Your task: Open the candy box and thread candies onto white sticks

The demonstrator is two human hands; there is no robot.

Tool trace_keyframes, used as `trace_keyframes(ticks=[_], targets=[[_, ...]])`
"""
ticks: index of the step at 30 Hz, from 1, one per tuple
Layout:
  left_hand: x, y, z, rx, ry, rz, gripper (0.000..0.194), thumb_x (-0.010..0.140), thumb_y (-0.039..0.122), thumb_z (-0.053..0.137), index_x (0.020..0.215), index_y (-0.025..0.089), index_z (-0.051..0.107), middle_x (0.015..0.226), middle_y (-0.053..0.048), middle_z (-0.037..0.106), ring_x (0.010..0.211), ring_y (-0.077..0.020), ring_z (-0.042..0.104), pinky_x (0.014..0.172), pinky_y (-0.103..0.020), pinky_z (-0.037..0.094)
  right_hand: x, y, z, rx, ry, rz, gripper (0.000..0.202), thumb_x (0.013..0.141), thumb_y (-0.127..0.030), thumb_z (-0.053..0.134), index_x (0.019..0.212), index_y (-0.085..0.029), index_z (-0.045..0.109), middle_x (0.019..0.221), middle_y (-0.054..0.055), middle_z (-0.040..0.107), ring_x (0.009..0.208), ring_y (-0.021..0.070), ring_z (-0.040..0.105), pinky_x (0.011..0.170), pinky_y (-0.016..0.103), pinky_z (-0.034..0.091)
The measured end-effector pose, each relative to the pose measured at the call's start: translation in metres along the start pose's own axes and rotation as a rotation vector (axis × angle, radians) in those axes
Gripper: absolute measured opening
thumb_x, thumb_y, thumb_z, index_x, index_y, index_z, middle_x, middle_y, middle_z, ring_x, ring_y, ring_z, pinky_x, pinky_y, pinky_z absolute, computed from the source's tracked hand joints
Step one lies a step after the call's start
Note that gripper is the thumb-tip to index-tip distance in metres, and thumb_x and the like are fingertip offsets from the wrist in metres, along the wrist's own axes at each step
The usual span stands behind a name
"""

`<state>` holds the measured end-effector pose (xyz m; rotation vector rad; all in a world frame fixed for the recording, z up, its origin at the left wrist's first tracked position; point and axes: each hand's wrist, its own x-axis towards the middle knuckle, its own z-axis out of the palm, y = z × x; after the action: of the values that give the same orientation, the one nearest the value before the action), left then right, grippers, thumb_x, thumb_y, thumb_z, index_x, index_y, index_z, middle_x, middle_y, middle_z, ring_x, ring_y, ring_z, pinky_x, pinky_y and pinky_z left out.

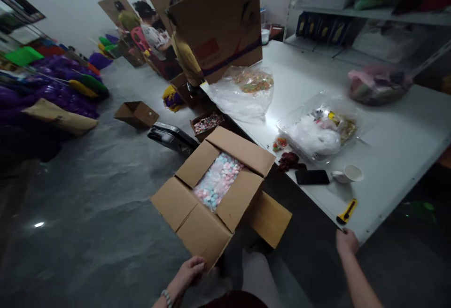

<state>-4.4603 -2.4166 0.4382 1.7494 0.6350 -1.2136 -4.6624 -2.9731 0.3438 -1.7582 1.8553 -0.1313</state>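
Observation:
An open cardboard box stands in front of me, its flaps folded outward. Inside lies a clear bag of small pink, blue and white pieces. My left hand, with a beaded bracelet at the wrist, is closed at the near corner of the box's front flap. At the near corner of the white table, my right hand is closed over the edge, its fingertips partly hidden. Just beyond it lies a yellow and black utility knife. A white cup and a black phone lie farther along.
Clear plastic bags and a large upright cardboard sheet occupy the table. A wooden stool is beside the box. Behind are a black case and a small carton on the floor. Seated people work farther back.

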Motion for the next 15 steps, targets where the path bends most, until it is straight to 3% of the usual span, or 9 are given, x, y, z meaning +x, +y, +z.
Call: trace_keyframes(ticks=[3, 8, 12, 15], targets=[[0.002, -0.002, -0.017, 0.112, -0.059, 0.049, 0.048, 0.045, 0.053, 0.076, 0.073, 0.019, 0.057, 0.055, 0.006, 0.052, 0.052, -0.0097, 0.05, 0.052, -0.022, 0.031, -0.064, 0.016, 0.03, 0.029, -0.134, 0.041, 0.008, 0.052, -0.026, 0.058, 0.06, -0.025, 0.057, 0.068, 0.011, 0.067, 0.09, 0.0389, 0.067, 0.084, 0.052, 0.05], [0.026, -0.001, -0.066, 0.211, -0.168, 0.104, 0.04, 0.052, 0.047, 0.07, 0.078, 0.017, 0.059, 0.06, 0.005, 0.053, 0.056, -0.0104, 0.051, 0.055, -0.023, 0.031, -0.168, 0.016, 0.084, 0.087, -0.263, 0.03, 0.017, 0.052, -0.031, 0.061, 0.067, -0.023, 0.059, 0.057, 0.001, 0.061, 0.066, 0.0266, 0.067, 0.063, 0.038, 0.054], [0.051, 0.007, -0.132, 0.238, -0.239, 0.134, 0.044, 0.052, 0.047, 0.069, 0.082, 0.017, 0.06, 0.063, 0.005, 0.053, 0.058, -0.0112, 0.053, 0.056, -0.024, 0.032, -0.237, -0.021, 0.104, 0.168, -0.215, -0.021, 0.027, 0.06, -0.036, 0.06, 0.08, -0.019, 0.063, 0.068, 0.003, 0.067, 0.068, 0.0235, 0.067, 0.064, 0.033, 0.053], [0.062, 0.017, -0.196, 0.232, -0.221, 0.198, 0.037, 0.056, 0.042, 0.067, 0.082, 0.016, 0.062, 0.063, 0.004, 0.054, 0.058, -0.0116, 0.051, 0.057, -0.024, 0.033, -0.299, -0.062, 0.116, 0.145, -0.107, -0.212, 0.033, 0.07, -0.038, 0.054, 0.093, -0.018, 0.066, 0.091, 0.009, 0.072, 0.084, 0.0247, 0.067, 0.079, 0.036, 0.052]])
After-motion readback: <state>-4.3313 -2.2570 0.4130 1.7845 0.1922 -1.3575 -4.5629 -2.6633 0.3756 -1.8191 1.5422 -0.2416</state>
